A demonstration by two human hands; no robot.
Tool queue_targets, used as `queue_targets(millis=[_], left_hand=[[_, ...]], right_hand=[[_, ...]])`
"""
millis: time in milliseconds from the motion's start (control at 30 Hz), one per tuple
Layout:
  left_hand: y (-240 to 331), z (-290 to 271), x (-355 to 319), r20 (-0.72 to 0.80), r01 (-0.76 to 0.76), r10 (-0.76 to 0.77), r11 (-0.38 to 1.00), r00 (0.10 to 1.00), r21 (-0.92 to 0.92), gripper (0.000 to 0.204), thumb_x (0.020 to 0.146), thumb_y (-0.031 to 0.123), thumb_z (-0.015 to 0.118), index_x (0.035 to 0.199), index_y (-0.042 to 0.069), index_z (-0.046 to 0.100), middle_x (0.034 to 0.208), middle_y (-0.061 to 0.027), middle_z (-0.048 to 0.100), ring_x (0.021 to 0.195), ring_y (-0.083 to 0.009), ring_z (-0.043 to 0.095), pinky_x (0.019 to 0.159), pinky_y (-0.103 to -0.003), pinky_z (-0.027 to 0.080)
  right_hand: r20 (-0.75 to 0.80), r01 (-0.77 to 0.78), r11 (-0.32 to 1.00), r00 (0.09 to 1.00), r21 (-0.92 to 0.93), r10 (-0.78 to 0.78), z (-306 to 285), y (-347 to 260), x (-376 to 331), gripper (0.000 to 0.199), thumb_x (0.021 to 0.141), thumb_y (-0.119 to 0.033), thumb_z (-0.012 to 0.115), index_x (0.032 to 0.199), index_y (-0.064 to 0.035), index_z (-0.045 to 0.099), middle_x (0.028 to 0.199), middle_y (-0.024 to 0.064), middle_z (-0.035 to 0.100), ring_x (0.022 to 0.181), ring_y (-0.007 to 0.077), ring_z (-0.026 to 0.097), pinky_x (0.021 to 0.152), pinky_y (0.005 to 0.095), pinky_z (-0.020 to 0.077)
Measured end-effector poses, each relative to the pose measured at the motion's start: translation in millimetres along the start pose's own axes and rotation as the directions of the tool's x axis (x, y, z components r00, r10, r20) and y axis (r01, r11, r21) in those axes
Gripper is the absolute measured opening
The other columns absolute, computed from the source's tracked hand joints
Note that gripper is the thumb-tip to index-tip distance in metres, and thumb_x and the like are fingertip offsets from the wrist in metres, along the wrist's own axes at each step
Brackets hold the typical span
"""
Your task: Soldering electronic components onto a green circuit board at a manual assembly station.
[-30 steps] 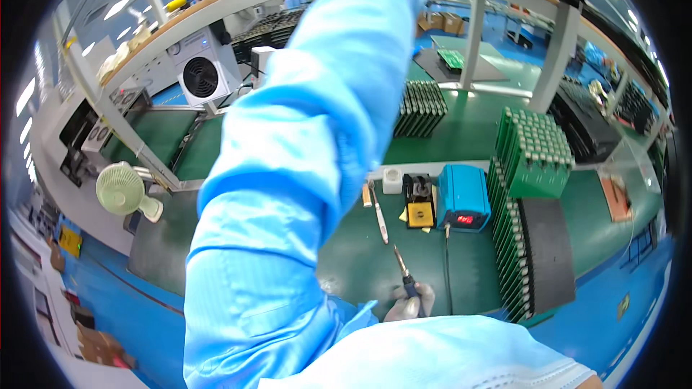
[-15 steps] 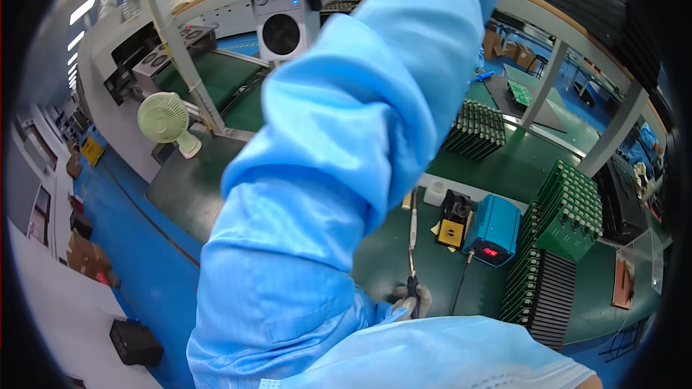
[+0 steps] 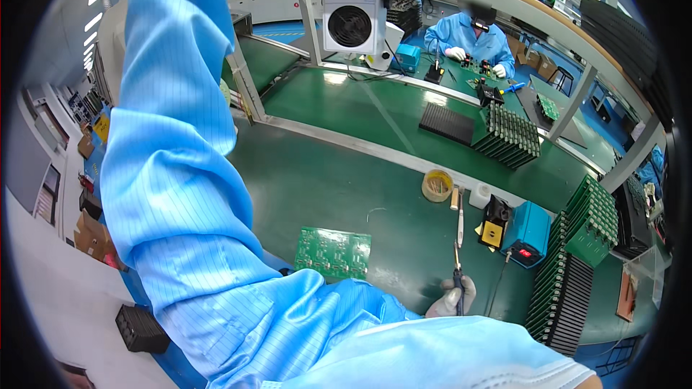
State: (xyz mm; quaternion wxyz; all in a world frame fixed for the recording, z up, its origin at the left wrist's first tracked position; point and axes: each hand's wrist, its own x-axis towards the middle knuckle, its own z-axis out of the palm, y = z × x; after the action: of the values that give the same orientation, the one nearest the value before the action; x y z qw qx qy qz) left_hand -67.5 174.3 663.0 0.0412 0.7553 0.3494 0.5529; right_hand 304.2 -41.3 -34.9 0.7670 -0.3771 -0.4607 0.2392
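Observation:
My left arm in a blue striped sleeve (image 3: 180,166) rises across the left side and leaves at the top, so my left hand is out of sight. In my right hand (image 3: 454,297), which wears a pale glove, the fingers close round the dark handle of a soldering iron (image 3: 458,279). Its metal tip points away from me, towards a slim white-handled tool (image 3: 460,225) on the bench. Left of this hand, apart from it, a green circuit board (image 3: 333,253) lies flat beyond my sleeve.
A blue soldering station (image 3: 528,234) stands right of an iron stand with yellow sponge (image 3: 493,233). Nearby are a round yellowish tub (image 3: 437,186) and a white bottle (image 3: 480,195). Racked green boards (image 3: 591,217) line the right. Across the bench, a co-worker (image 3: 472,39) handles a board.
My raised left arm has swung to the left, uncovering the circuit board, the tub and the co-worker. The bench has shifted rightwards in view; the soldering iron stays in my right hand.

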Motion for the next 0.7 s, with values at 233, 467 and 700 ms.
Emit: queue_targets(millis=[233, 467, 700], left_hand=[[-119, -95, -49, -0.255, 0.23, -0.071, 0.705, 0.964, 0.671, 0.025, 0.073, 0.029, 0.07, 0.091, 0.011, 0.073, 0.087, -0.0093, 0.071, 0.075, -0.021, 0.066, 0.072, -0.033, 0.053], [-185, -39, -65, -0.561, 0.58, -0.175, 0.391, 0.809, 0.715, 0.053, 0.068, 0.045, 0.071, 0.111, 0.013, 0.069, 0.114, -0.0148, 0.066, 0.11, -0.0331, 0.062, 0.091, -0.04, 0.052], [-240, -11, -45, -0.551, 0.589, -0.212, 0.341, 0.807, 0.733, 0.058, 0.077, 0.049, 0.065, 0.125, 0.017, 0.062, 0.138, -0.013, 0.051, 0.127, -0.0315, 0.049, 0.1, -0.043, 0.045]], right_hand=[[0.0, 0.008, 0.998, 1.0, -0.064, -0.008, 30, -17, -21, 0.04, 0.094, -0.035, 0.055, 0.11, 0.0014, 0.056, 0.074, 0.0109, 0.06, 0.062, 0.0164, 0.055, 0.064, 0.0298, 0.0467], [-0.104, 0.023, 0.951, 0.993, -0.31, -0.058, 59, -27, -31, 0.043, 0.092, -0.037, 0.055, 0.111, 0.0016, 0.054, 0.065, 0.0075, 0.054, 0.06, 0.0162, 0.052, 0.062, 0.0305, 0.0446], [-0.168, -0.067, 0.949, 0.986, -0.308, 0.015, 81, -34, -28, 0.045, 0.091, -0.038, 0.057, 0.113, 0.0006, 0.055, 0.069, 0.0083, 0.056, 0.063, 0.0164, 0.052, 0.06, 0.0292, 0.0437]])
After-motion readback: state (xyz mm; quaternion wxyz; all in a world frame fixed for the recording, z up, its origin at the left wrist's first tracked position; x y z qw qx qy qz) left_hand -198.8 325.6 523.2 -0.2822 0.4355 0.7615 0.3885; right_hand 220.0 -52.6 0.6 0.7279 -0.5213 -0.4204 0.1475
